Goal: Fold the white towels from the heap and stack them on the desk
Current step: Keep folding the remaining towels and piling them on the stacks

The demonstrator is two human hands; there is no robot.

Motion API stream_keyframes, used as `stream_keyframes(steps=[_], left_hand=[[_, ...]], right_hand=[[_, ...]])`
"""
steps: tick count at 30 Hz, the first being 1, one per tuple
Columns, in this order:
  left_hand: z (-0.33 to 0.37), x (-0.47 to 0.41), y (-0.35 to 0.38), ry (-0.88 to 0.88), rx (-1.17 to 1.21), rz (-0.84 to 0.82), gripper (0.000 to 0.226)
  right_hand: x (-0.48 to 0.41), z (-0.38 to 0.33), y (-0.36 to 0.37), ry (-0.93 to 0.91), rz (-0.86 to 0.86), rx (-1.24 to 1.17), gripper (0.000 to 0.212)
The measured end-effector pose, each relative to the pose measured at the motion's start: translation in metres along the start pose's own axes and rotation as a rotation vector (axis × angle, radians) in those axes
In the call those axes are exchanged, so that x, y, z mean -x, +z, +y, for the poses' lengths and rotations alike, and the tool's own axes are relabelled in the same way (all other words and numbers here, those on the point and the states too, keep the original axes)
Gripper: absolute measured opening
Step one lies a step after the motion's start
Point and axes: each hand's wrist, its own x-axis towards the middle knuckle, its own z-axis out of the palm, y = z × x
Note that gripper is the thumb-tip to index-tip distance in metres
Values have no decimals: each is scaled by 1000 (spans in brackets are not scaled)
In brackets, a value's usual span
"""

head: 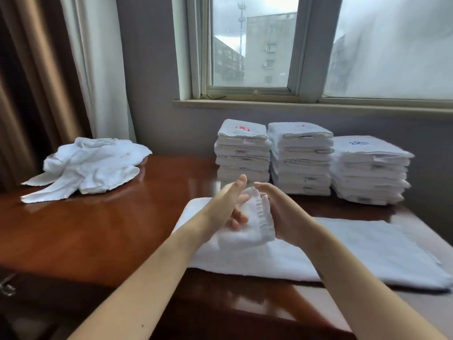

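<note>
A white towel point(367, 251) lies spread across the brown desk point(98, 231) in front of me. My left hand point(228, 204) and my right hand point(277, 212) hold its lifted left end point(255, 224) between them, above the desk. The left fingers are mostly straight against the cloth; the right hand curls round the frilled edge. A heap of unfolded white towels point(90, 165) lies at the far left of the desk. Three stacks of folded towels stand at the back: a left one point(242, 153), a middle one point(301, 158) and a lower right one point(370, 170).
The wall and a window sill point(294, 105) run behind the stacks. Curtains point(73, 69) hang at the left behind the heap. The desk's front edge lies near my forearms, with a metal drawer handle point(7, 285) at the lower left.
</note>
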Motion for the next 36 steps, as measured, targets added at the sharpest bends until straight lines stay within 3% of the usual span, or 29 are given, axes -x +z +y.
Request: stream_keyframes(steps=[3,5,9,12,14,16,18,20,24,36], left_hand=[[-12,-3,10,-44,9,-41,81],[-18,-3,14,-67,11,-12,79],[-33,2,6,99,-308,180,40],[-46,4,-5,196,-712,314,38],[-56,2,-6,160,-969,283,43],[-67,0,-2,42,-1157,157,52],[-75,-3,2,-29,-1218,100,60],[-80,-7,3,-34,-1235,99,64],[-83,-9,-1,-47,-1279,102,64],[-89,-12,-60,-83,-1269,144,65]], right_hand=[[3,15,-9,29,267,259,43],[5,22,-10,47,460,402,61],[6,28,-14,-8,536,502,73],[9,28,-16,-16,562,576,74],[14,27,-14,22,556,731,71],[17,27,-14,50,580,1078,65],[17,29,-11,-82,620,1343,60],[15,33,-7,-197,510,1437,58],[14,55,-7,50,214,1536,64],[-28,75,23,-59,285,1530,65]])
